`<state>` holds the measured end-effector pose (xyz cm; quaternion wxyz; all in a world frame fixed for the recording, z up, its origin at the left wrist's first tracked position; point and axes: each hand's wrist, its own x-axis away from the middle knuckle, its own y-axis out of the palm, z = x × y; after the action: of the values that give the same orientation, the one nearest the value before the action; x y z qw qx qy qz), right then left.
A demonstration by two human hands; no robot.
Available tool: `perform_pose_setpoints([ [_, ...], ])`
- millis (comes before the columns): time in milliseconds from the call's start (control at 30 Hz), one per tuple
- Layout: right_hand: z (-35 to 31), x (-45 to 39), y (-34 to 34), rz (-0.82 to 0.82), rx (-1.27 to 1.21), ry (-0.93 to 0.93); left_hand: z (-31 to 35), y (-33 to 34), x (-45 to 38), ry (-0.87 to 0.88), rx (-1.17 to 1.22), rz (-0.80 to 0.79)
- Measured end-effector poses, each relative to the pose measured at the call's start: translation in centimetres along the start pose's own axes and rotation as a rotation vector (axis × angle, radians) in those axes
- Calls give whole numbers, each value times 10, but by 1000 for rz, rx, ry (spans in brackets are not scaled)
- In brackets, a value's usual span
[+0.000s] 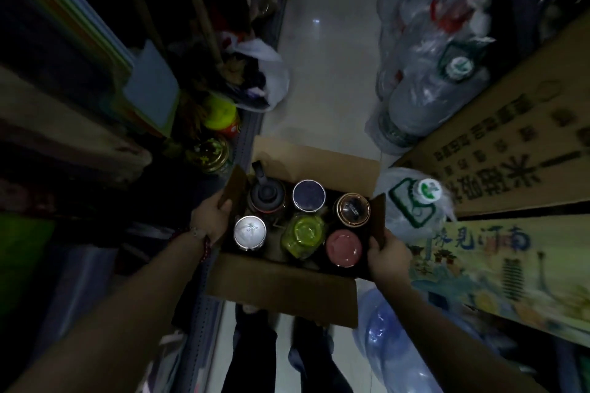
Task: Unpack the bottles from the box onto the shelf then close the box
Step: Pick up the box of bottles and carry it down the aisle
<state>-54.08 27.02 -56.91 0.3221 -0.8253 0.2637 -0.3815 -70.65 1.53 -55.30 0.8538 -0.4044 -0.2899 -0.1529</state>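
Note:
An open cardboard box [281, 287] hangs above the aisle floor with all flaps spread. Several bottles stand inside, seen from above: a dark one with a handle [266, 196], a blue-lidded one [309, 195], a brown gold-rimmed one [352, 209], a silver-lidded one [249, 231], a green one [303, 234] and a pink-lidded one [343, 247]. My left hand [212, 215] grips the box's left side flap. My right hand [388, 257] grips the right side flap. On the dark shelf at the left stand a yellow-green bottle [220, 113] and a gold-lidded jar [210, 151].
Packs of large water bottles [427, 73] in plastic wrap line the right side. Printed cartons [510, 143] stand beside them. A white plastic bag [271, 73] lies by the shelf base. Pale floor tiles [329, 41] run down the narrow aisle. My legs show below the box.

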Motion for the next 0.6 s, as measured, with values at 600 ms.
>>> perform_pose_setpoints([
  [600, -6, 135, -155, 238, -159, 302, 138, -39, 135, 338, -310, -146],
])
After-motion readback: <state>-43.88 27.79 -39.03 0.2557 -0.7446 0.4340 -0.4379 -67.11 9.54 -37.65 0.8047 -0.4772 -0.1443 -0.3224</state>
